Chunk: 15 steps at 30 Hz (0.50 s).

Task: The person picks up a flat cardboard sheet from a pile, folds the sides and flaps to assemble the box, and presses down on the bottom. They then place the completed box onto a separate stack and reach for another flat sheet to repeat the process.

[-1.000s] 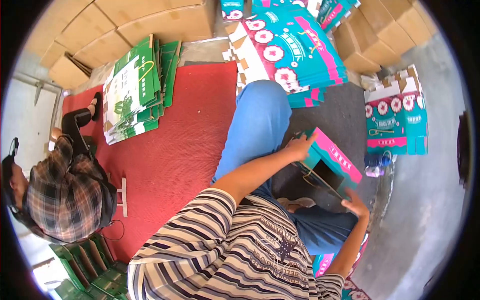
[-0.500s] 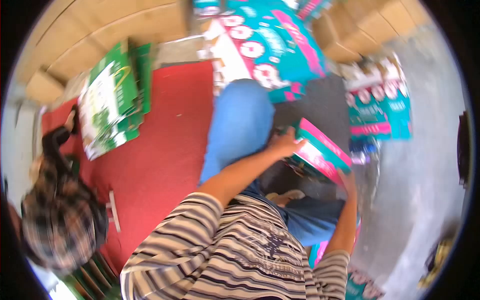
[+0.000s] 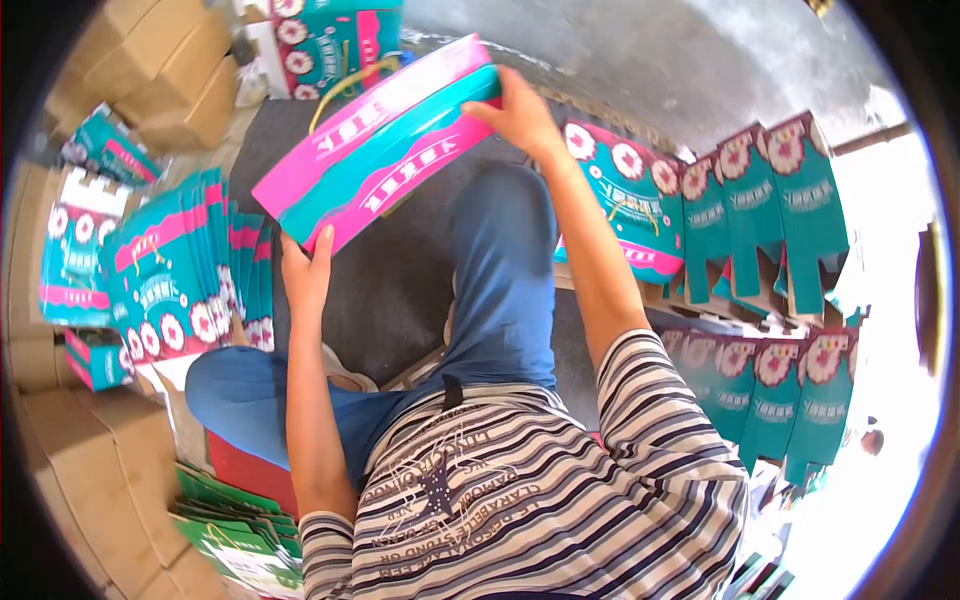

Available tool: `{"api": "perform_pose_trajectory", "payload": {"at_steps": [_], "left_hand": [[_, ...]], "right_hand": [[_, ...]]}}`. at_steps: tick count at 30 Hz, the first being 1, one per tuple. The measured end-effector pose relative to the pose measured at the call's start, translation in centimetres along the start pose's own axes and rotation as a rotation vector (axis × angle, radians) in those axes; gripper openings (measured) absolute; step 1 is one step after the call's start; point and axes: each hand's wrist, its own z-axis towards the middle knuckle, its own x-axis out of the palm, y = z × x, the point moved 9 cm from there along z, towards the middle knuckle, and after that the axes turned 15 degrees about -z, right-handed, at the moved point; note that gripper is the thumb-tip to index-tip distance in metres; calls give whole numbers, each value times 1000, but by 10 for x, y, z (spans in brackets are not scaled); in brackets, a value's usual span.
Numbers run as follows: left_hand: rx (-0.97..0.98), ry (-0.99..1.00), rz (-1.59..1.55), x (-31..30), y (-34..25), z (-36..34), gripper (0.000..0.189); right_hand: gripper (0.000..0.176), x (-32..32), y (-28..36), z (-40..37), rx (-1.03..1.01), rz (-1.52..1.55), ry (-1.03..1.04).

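Observation:
A teal and pink carton (image 3: 390,145) with white lettering is held up between my two hands, tilted over the dark mat. My left hand (image 3: 308,265) grips its lower left end, with the thumb on the near face. At the upper right end my right hand (image 3: 522,115) is closed round the edge, thumb on the near side and the other fingers partly hidden. A yellow cord (image 3: 345,92) shows behind the carton. To the right of my right forearm stands another printed carton (image 3: 622,195) with a cord handle.
Rows of upright teal cartons (image 3: 750,200) stand on the right. Folded teal cartons (image 3: 165,275) are stacked at the left, beside brown cardboard boxes (image 3: 90,470). Green printed cartons (image 3: 235,540) lie at lower left. A dark mat (image 3: 385,290) is under my legs.
My view has swung to the right, bringing the rows of teal cartons into sight. The carton is now raised in front of me, held at both ends. The other person has left the view.

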Motion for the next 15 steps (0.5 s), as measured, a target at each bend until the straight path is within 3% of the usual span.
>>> {"api": "perform_pose_trajectory", "payload": {"at_steps": [1, 2, 3, 6, 9, 10, 11, 12, 15], "left_hand": [[164, 13, 41, 24, -41, 5, 61], [168, 41, 39, 50, -63, 8, 61], [262, 72, 32, 80, -92, 8, 61], [525, 219, 25, 179, -139, -6, 64], [487, 407, 106, 274, -129, -32, 74], [557, 424, 322, 297, -135, -48, 79], [338, 589, 273, 324, -122, -55, 80], [506, 541, 249, 338, -108, -72, 83], [628, 686, 425, 361, -78, -100, 86]], "right_hand": [[61, -36, -16, -14, 72, -11, -59], [63, -60, -46, -27, 86, 17, -160], [64, -88, -66, -47, 104, 216, -234], [59, -149, -144, -117, 240, 383, -369], [63, -179, -227, -204, 391, 353, -423], [63, -184, -232, -230, 449, 379, -438], [64, -180, -257, -260, 471, 354, -438], [63, -169, -289, -292, 546, 347, -417], [62, -160, -324, -345, 642, 361, -456]]}}
